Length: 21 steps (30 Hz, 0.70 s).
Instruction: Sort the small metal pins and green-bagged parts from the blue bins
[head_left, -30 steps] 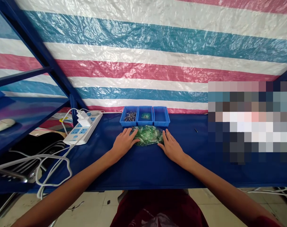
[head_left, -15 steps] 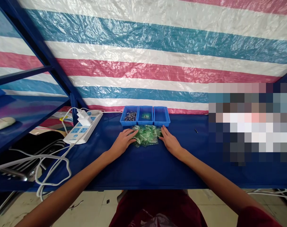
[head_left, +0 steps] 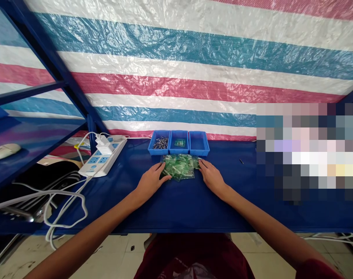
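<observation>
A pile of small green clear plastic bags (head_left: 179, 166) with small parts inside lies on the blue table. My left hand (head_left: 151, 180) rests at the pile's left edge, fingers stretched forward and thumb spread apart, touching the bags. On the other side, my right hand (head_left: 211, 174) has its fingertips against the pile's right edge, fingers extended. Just behind the bags stand three joined blue bins: the left bin (head_left: 150, 147) contains many small dark and silvery pins, the middle bin (head_left: 179, 152) has a few green bags, and the right bin (head_left: 198, 143) shows only its bottom.
A white power strip (head_left: 103, 157) with a plugged-in adapter and loose white cables (head_left: 68, 193) occupies the left. One small dark pin (head_left: 241, 161) lies right of my right hand. Striped sheeting (head_left: 170, 89) hangs behind the table (head_left: 179, 209). The far right is blurred out.
My left hand has shifted slightly, its thumb now lower along the pile. My right fingertips sit a little lower at the right edge. The pile looks slightly more compact.
</observation>
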Each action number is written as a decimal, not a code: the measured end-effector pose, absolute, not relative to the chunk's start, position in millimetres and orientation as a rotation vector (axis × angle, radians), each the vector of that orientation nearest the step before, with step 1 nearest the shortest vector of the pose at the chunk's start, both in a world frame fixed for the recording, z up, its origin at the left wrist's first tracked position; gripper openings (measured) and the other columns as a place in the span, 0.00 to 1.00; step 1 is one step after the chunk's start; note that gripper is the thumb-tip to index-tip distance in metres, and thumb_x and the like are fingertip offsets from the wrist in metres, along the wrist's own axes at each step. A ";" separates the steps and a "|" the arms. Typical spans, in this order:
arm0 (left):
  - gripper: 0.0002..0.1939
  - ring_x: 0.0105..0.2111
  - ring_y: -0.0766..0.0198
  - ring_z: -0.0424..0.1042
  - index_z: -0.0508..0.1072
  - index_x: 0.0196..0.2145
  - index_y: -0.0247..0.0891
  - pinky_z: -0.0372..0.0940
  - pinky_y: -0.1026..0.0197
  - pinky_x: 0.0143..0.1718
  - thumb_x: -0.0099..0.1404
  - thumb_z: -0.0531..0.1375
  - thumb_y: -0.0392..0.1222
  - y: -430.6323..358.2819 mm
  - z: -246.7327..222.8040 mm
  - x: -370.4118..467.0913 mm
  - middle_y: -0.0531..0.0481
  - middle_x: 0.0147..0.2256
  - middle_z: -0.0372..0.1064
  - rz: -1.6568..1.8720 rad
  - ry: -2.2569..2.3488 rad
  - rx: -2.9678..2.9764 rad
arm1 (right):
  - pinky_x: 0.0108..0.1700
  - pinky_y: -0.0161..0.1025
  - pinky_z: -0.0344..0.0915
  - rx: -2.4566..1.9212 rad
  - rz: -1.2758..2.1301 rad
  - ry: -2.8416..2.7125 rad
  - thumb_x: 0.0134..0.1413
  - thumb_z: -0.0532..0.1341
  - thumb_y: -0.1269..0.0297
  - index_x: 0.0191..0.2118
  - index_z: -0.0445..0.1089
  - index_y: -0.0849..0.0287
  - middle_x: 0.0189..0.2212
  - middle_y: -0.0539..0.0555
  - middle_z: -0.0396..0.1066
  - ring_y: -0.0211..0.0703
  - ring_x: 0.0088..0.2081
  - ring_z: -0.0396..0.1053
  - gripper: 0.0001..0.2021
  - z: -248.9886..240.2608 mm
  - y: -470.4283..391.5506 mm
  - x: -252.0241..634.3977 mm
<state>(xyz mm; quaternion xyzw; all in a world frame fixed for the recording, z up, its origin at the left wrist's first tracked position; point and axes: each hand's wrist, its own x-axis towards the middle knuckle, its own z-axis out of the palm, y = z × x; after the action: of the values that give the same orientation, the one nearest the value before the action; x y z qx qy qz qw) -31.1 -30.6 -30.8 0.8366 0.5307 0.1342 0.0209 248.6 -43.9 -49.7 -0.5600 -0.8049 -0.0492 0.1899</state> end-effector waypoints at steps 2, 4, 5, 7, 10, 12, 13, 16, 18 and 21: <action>0.29 0.56 0.48 0.64 0.65 0.58 0.34 0.62 0.52 0.53 0.69 0.49 0.57 -26.5 -32.7 -30.6 0.37 0.56 0.64 0.412 1.612 2.649 | 0.53 0.45 0.64 -1.608 -0.142 -2.255 0.62 0.48 0.73 0.56 0.66 0.62 0.53 0.63 0.66 0.50 0.53 0.64 0.19 -48.2 -43.7 249.4; 0.26 0.57 0.48 0.62 0.66 0.57 0.35 0.61 0.51 0.55 0.70 0.48 0.54 -21.4 -31.4 -32.1 0.38 0.56 0.64 0.403 1.556 2.721 | 0.49 0.46 0.65 -1.687 -0.166 -2.247 0.62 0.49 0.73 0.56 0.66 0.62 0.51 0.64 0.66 0.52 0.50 0.65 0.20 -45.2 -43.6 249.6; 0.25 0.57 0.48 0.61 0.67 0.56 0.35 0.61 0.50 0.54 0.70 0.48 0.52 -19.5 -29.8 -33.2 0.38 0.55 0.64 0.384 1.541 2.752 | 0.47 0.46 0.65 -1.726 -0.175 -2.246 0.62 0.49 0.73 0.56 0.66 0.62 0.50 0.64 0.66 0.52 0.48 0.66 0.20 -43.6 -43.6 249.5; 0.22 0.54 0.46 0.62 0.68 0.55 0.37 0.63 0.48 0.49 0.70 0.49 0.50 -17.5 -26.1 -35.2 0.38 0.53 0.65 0.348 1.601 2.782 | 0.45 0.45 0.65 -1.773 -0.176 -2.249 0.61 0.50 0.74 0.57 0.65 0.63 0.48 0.64 0.67 0.51 0.46 0.66 0.20 -40.9 -43.1 248.7; 0.21 0.46 0.49 0.67 0.68 0.56 0.39 0.65 0.50 0.43 0.70 0.50 0.48 -17.5 -24.5 -35.9 0.37 0.48 0.66 0.315 1.706 2.758 | 0.48 0.46 0.65 -1.769 -0.152 -2.254 0.60 0.50 0.75 0.57 0.65 0.64 0.49 0.64 0.67 0.51 0.46 0.66 0.21 -39.3 -41.3 247.0; 0.21 0.45 0.50 0.67 0.67 0.56 0.38 0.65 0.50 0.44 0.69 0.50 0.47 -16.9 -27.8 -35.6 0.38 0.48 0.65 0.358 1.683 2.725 | 0.50 0.45 0.65 -1.750 -0.123 -2.249 0.59 0.50 0.76 0.57 0.65 0.64 0.50 0.64 0.67 0.50 0.48 0.66 0.21 -39.8 -40.0 246.4; 0.21 0.47 0.49 0.66 0.67 0.56 0.38 0.65 0.50 0.46 0.70 0.50 0.47 -16.2 -30.3 -35.6 0.38 0.49 0.64 0.395 1.660 2.701 | 0.51 0.44 0.65 -1.735 -0.104 -2.247 0.59 0.50 0.76 0.57 0.65 0.64 0.51 0.63 0.67 0.50 0.49 0.66 0.21 -40.3 -39.6 246.4; 0.22 0.55 0.49 0.62 0.66 0.57 0.36 0.62 0.49 0.53 0.70 0.48 0.46 -12.4 -37.6 -37.8 0.38 0.55 0.62 0.458 1.596 2.603 | 0.54 0.43 0.65 -1.679 -0.055 -2.246 0.59 0.50 0.76 0.57 0.66 0.65 0.52 0.63 0.68 0.49 0.52 0.66 0.21 -42.7 -39.5 247.2; 0.23 0.59 0.51 0.60 0.64 0.58 0.36 0.60 0.51 0.57 0.71 0.46 0.46 -9.5 -39.8 -40.6 0.40 0.59 0.60 0.454 1.536 2.539 | 0.56 0.44 0.64 -1.637 -0.037 -2.248 0.59 0.50 0.74 0.57 0.66 0.65 0.53 0.63 0.68 0.49 0.53 0.66 0.21 -44.3 -39.9 247.8; 0.24 0.62 0.54 0.55 0.61 0.61 0.36 0.57 0.52 0.60 0.71 0.44 0.44 -4.7 -38.5 -44.6 0.44 0.63 0.55 0.455 1.444 2.488 | 0.57 0.47 0.64 -1.582 -0.020 -2.249 0.60 0.50 0.73 0.57 0.66 0.63 0.53 0.63 0.68 0.49 0.54 0.66 0.21 -45.4 -40.1 247.3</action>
<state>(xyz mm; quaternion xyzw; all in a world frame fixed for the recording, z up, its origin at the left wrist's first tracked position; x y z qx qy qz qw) -44.6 -4.7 -38.5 0.8487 0.4926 0.1550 0.1141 247.3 -40.1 -45.4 -0.5643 -0.8022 -0.0071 0.1950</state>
